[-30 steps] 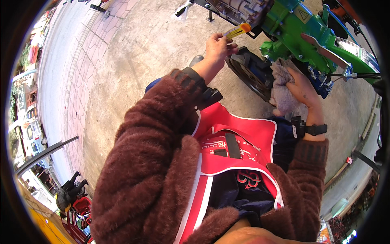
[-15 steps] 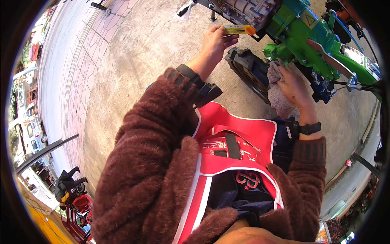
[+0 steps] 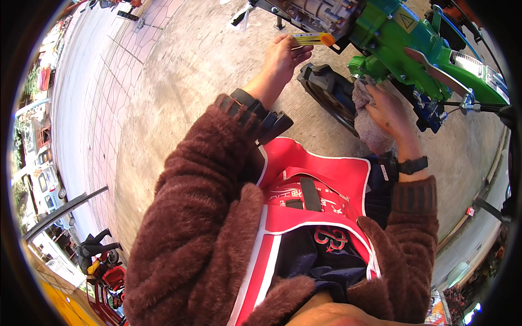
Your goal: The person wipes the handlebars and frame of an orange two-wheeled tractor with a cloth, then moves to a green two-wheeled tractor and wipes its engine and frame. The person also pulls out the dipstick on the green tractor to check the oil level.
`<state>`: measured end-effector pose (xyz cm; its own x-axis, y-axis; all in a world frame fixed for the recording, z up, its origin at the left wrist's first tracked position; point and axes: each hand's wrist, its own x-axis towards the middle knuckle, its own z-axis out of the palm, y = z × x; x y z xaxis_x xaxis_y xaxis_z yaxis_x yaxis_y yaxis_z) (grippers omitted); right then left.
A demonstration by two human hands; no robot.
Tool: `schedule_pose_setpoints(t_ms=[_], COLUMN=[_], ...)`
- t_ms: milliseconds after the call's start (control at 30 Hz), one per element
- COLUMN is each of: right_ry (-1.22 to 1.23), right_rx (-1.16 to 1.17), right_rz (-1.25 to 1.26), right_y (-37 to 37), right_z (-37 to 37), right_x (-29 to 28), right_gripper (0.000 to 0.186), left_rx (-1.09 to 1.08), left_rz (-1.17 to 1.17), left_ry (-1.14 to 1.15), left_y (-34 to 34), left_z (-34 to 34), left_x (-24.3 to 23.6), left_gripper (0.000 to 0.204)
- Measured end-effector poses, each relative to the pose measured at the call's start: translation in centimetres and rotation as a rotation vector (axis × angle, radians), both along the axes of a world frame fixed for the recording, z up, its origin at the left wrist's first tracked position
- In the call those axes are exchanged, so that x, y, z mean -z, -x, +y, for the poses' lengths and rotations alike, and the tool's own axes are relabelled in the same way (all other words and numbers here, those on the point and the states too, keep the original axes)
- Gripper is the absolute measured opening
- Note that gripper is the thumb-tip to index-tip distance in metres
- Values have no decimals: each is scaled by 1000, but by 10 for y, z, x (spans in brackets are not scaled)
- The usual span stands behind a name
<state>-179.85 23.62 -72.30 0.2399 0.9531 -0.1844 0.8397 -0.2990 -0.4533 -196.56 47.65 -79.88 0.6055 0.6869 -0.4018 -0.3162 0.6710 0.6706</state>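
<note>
My left hand (image 3: 280, 61) is closed at the end of a flat yellow strip (image 3: 309, 39) with a round orange end, which points toward the machine; whether the strip is fixed to it I cannot tell. My right hand (image 3: 389, 111) grips a crumpled grey-brown cloth (image 3: 370, 122) beside the green machine (image 3: 389, 41). The cloth's upper end lies close to the green housing, above the black wheel (image 3: 329, 92); whether it touches the housing is unclear. Part of the cloth hangs below my fingers.
A grey metal engine part (image 3: 321, 16) adjoins the green housing. Blue parts and a rod (image 3: 462, 104) stick out at right. Concrete ground (image 3: 179, 81) lies around the machine. Paving and a road run along the left, with parked vehicles (image 3: 49, 185) and a person (image 3: 92, 252) in dark clothes.
The view has shifted slightly, so the machine and both hands sit a little further left. Both hands keep their holds, and the cloth stays by the housing.
</note>
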Motion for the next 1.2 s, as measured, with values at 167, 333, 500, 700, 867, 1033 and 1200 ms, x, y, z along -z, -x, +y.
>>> schedule_pose_setpoints(t_ms=[167, 333, 500, 700, 867, 1033, 1200], right_ry=[-41, -120, -75, -92, -83, -93, -84], right_rx=[21, 16, 54, 57, 69, 56, 55], right_rz=[-12, 24, -22, -6, 6, -20, -28], right_y=[-1, 1, 4, 6, 3, 2, 1], right_z=[3, 8, 11, 9, 6, 6, 7], right_x=[9, 15, 13, 11, 12, 15, 18], right_gripper=[41, 38, 37, 38, 40, 40, 41], left_rx=[2, 10, 3, 12, 14, 78, 53], left_rz=[9, 25, 43, -2, -24, 16, -3], left_ry=[31, 37, 6, -45, -55, -119, -123], left_y=[-2, -4, -4, 0, 0, 1, 0], left_z=[2, 2, -2, -4, -1, 1, 5], left_x=[2, 0, -7, -10, -6, -4, -7], left_gripper=[22, 22, 24, 22, 23, 36, 36])
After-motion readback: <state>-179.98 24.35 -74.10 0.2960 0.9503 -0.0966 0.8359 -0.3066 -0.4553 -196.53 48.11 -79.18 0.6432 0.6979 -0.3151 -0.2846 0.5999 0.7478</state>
